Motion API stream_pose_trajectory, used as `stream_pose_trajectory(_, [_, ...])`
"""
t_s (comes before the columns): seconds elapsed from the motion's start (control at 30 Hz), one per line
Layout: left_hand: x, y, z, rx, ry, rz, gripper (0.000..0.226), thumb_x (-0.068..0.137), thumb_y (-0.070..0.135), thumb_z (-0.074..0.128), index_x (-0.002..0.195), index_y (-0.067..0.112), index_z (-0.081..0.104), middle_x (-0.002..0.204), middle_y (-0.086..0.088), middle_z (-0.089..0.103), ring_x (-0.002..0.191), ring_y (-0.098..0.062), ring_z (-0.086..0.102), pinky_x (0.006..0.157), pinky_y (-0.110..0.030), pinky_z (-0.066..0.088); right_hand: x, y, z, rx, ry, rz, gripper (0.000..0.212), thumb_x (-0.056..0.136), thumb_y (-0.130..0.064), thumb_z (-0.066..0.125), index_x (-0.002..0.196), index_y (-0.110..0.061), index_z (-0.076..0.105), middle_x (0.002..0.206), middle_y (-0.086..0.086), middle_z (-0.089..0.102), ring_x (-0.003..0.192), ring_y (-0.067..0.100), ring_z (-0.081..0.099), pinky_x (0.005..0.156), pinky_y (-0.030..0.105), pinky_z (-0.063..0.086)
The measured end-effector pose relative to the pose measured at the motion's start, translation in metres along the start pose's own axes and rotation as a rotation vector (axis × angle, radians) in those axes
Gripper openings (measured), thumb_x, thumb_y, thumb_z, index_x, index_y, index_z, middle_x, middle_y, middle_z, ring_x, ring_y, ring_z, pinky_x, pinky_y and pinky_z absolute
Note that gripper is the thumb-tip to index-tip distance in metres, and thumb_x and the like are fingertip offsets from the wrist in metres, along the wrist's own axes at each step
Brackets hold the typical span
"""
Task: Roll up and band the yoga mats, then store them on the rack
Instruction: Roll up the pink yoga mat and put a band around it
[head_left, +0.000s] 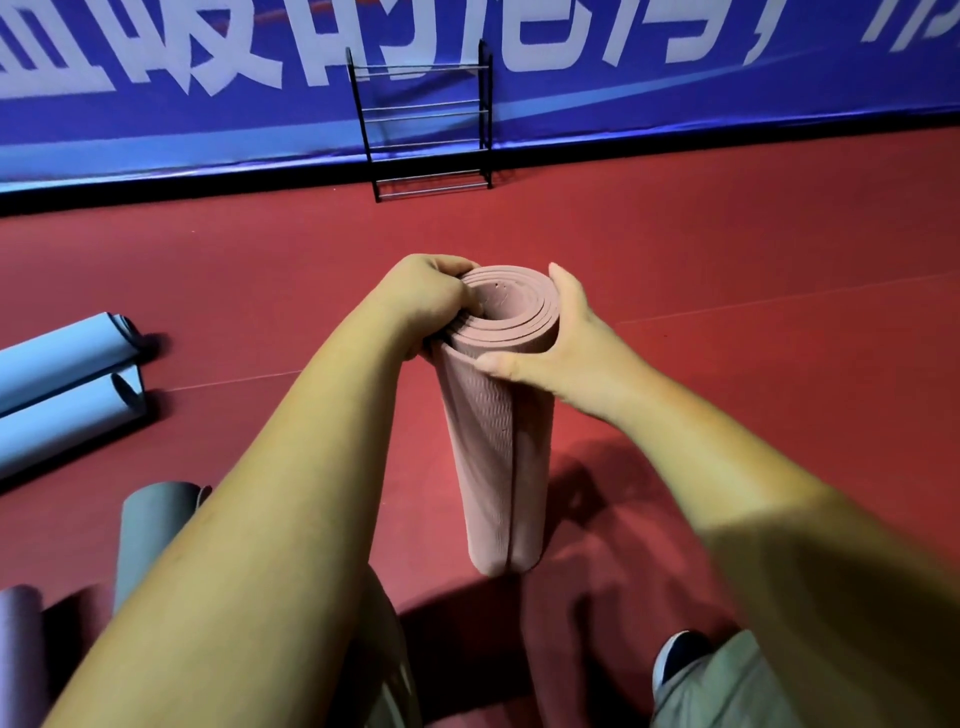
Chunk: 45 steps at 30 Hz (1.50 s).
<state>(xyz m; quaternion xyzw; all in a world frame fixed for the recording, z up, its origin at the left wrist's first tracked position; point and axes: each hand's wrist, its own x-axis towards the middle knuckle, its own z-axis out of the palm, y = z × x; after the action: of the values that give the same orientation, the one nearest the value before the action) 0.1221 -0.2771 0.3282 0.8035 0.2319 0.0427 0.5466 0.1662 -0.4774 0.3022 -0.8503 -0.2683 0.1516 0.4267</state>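
I've got the pink mat (493, 467) stood on end on the red floor (727, 260), dead centre of the frame; upright like this, I reckon, so the bottom edges square themselves against the ground while I work the top. My left hand (434, 296) is clamped on the upper rim at the left side; fingers curled over the edge and dug in among the spiral layers, which looks like the way to wind the core tighter. My right hand (550, 353) wraps the outside just below the rim; thumb laid across the front near the loose seam, fingers round the back, closed on the roll so it can't spring open. No band on it that I can see; banding comes next, I'd judge.

Two blue mats (57, 353) lie rolled at the left edge, side by side; a grey mat (150, 530) sits at lower left and a purple mat (21, 639) in the bottom-left corner. Whether those are banded, I can't tell. The rack (426, 130) stands at upper centre against the blue banner (156, 114), well apart from me; its rungs hold nothing I can see. My shoe (680, 654) shows at lower right.
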Motion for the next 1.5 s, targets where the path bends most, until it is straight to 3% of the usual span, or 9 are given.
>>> stream_pose_trajectory(0.17, [-0.003, 0.002, 0.002, 0.05, -0.008, -0.039, 0.033, 0.088, -0.002, 0.067, 0.106, 0.022, 0.082, 0.091, -0.014, 0.08, 0.064, -0.027, 0.065, 0.053, -0.058, 0.062, 0.009, 0.012, -0.01, -0.095, 0.15, -0.006, 0.136, 0.06, -0.066, 0.095, 0.166, -0.02, 0.024, 0.16, 0.002, 0.043, 0.142, 0.013, 0.044, 0.108, 0.024, 0.033])
stream_pose_trajectory(0.33, [-0.001, 0.0, 0.0, 0.101, -0.061, -0.023, 0.033, 0.09, 0.004, 0.065, 0.102, 0.029, 0.083, 0.085, -0.008, 0.077, 0.066, -0.027, 0.064, 0.063, -0.062, 0.062, 0.012, 0.017, -0.007, -0.126, 0.262, 0.014, 0.101, 0.052, -0.072, 0.094, 0.128, -0.017, 0.057, 0.127, 0.0, 0.063, 0.12, 0.017, 0.06, 0.102, 0.037, 0.05])
stream_pose_trajectory(0.5, [0.0, -0.001, 0.001, 0.09, -0.052, -0.024, 0.037, 0.089, 0.001, 0.06, 0.101, 0.029, 0.083, 0.081, -0.006, 0.074, 0.063, -0.025, 0.061, 0.058, -0.049, 0.061, 0.009, 0.013, -0.008, 0.074, 0.137, -0.016, 0.067, 0.067, -0.053, 0.095, 0.126, -0.03, 0.072, 0.119, -0.014, 0.072, 0.109, 0.003, 0.066, 0.088, 0.024, 0.05])
stream_pose_trajectory(0.67, [-0.003, 0.0, 0.006, 0.084, -0.048, -0.014, 0.033, 0.086, 0.005, 0.068, 0.099, 0.031, 0.083, 0.091, -0.01, 0.08, 0.068, -0.025, 0.066, 0.062, -0.06, 0.062, 0.018, 0.004, 0.004, 0.26, 0.146, 0.101, 0.048, 0.076, -0.068, 0.078, 0.098, -0.026, 0.08, 0.083, -0.018, 0.076, 0.078, 0.006, 0.069, 0.077, 0.041, 0.059])
stream_pose_trajectory(0.8, [-0.007, 0.0, 0.008, 0.079, -0.061, -0.008, 0.035, 0.079, 0.003, 0.072, 0.1, 0.028, 0.083, 0.1, -0.015, 0.08, 0.071, -0.024, 0.065, 0.066, -0.05, 0.061, 0.027, 0.001, 0.015, 0.286, 0.209, 0.183, 0.05, 0.06, -0.048, 0.074, 0.107, -0.032, 0.077, 0.114, -0.002, 0.075, 0.1, 0.015, 0.073, 0.09, 0.041, 0.062])
stream_pose_trajectory(0.93, [-0.003, -0.002, 0.004, 0.075, -0.041, -0.063, 0.033, 0.076, 0.009, 0.08, 0.1, 0.032, 0.082, 0.091, -0.006, 0.081, 0.07, -0.023, 0.067, 0.068, -0.052, 0.064, 0.028, 0.003, 0.019, 0.385, 0.223, 0.216, 0.037, 0.07, -0.02, 0.06, 0.101, -0.029, 0.078, 0.097, -0.009, 0.08, 0.093, 0.017, 0.073, 0.076, 0.03, 0.055])
stream_pose_trajectory(1.17, [-0.001, -0.004, 0.003, 0.068, -0.1, -0.085, 0.029, 0.071, 0.01, 0.085, 0.099, 0.019, 0.082, 0.103, -0.021, 0.079, 0.08, -0.029, 0.069, 0.074, -0.048, 0.053, 0.025, -0.002, 0.024, 0.384, 0.332, 0.214, 0.045, 0.063, -0.027, 0.055, 0.101, -0.027, 0.079, 0.112, -0.003, 0.076, 0.105, 0.02, 0.069, 0.082, 0.029, 0.052])
stream_pose_trajectory(1.33, [-0.003, 0.001, 0.004, 0.038, -0.07, -0.054, 0.026, 0.076, 0.0, 0.083, 0.097, 0.014, 0.083, 0.098, -0.022, 0.08, 0.077, -0.029, 0.071, 0.074, -0.049, 0.056, 0.028, -0.004, 0.014, 0.306, 0.288, 0.204, 0.023, 0.076, -0.017, 0.062, 0.093, -0.022, 0.077, 0.076, -0.01, 0.07, 0.071, 0.017, 0.059, 0.058, 0.027, 0.04])
stream_pose_trajectory(1.5, [-0.005, 0.012, -0.002, 0.057, -0.034, -0.015, 0.023, 0.076, 0.005, 0.085, 0.095, 0.018, 0.084, 0.095, -0.017, 0.081, 0.074, -0.027, 0.071, 0.07, -0.045, 0.057, 0.031, -0.013, -0.002, 0.24, 0.189, 0.163, 0.027, 0.076, -0.023, 0.077, 0.102, -0.026, 0.076, 0.088, -0.008, 0.078, 0.078, 0.016, 0.068, 0.065, 0.028, 0.048])
